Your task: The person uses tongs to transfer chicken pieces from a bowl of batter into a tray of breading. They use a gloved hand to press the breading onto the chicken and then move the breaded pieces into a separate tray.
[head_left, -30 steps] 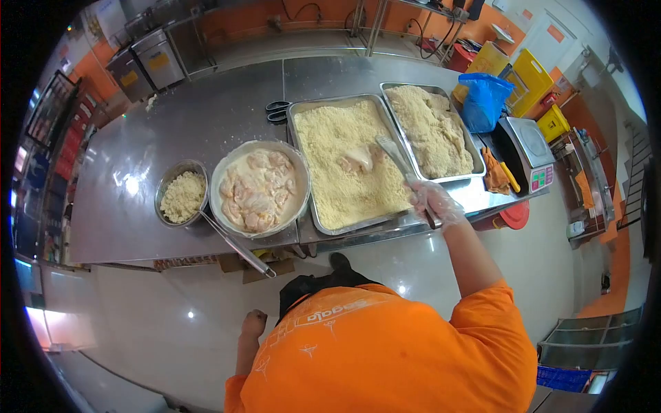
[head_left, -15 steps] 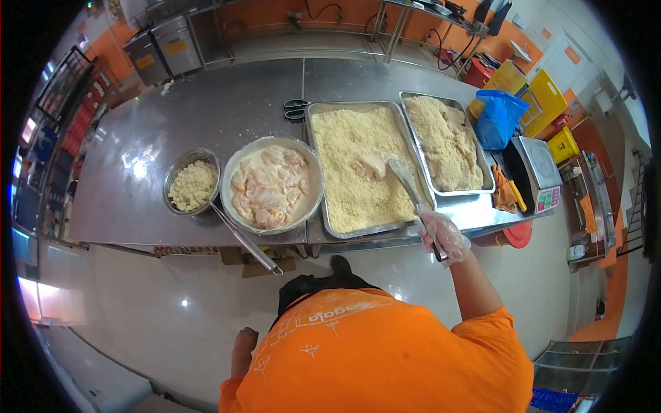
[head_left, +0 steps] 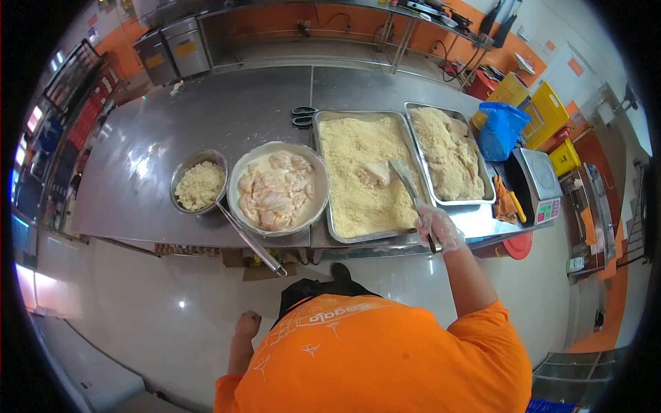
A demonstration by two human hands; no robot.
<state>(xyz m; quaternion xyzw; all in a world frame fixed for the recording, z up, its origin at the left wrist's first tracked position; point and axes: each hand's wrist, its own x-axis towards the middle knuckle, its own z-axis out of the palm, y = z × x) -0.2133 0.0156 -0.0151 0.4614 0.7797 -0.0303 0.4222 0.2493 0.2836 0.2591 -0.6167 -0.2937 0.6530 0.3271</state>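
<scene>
My right hand (head_left: pixel 441 229), in a clear plastic glove, is closed around metal tongs (head_left: pixel 406 180). The tongs' tips rest against a pale, batter-wet piece of chicken (head_left: pixel 374 175), which lies partly crumbed in a metal tray of breadcrumbs (head_left: pixel 344 227). Left of this tray, a white bowl (head_left: pixel 321 206) holds raw chicken pieces (head_left: pixel 277 199) in milky batter. To the right, a second tray (head_left: pixel 458 202) carries several crumb-coated pieces (head_left: pixel 447 155). My left hand (head_left: pixel 248 323) hangs low by my side, away from the table, with its fingers curled in.
A small steel bowl of crumbs (head_left: pixel 200 184) stands at the left, a long metal handle (head_left: pixel 255 244) slanting over the table edge beside it. Black-handled scissors (head_left: pixel 303 115) lie behind. A blue bag (head_left: pixel 497 131), orange cloth (head_left: pixel 504 199) and scale (head_left: pixel 537 179) are at the right.
The whole view has shifted slightly, so the table sits lower in it. The tongs remain at the same chicken piece, and my left hand has come up a little beside my body.
</scene>
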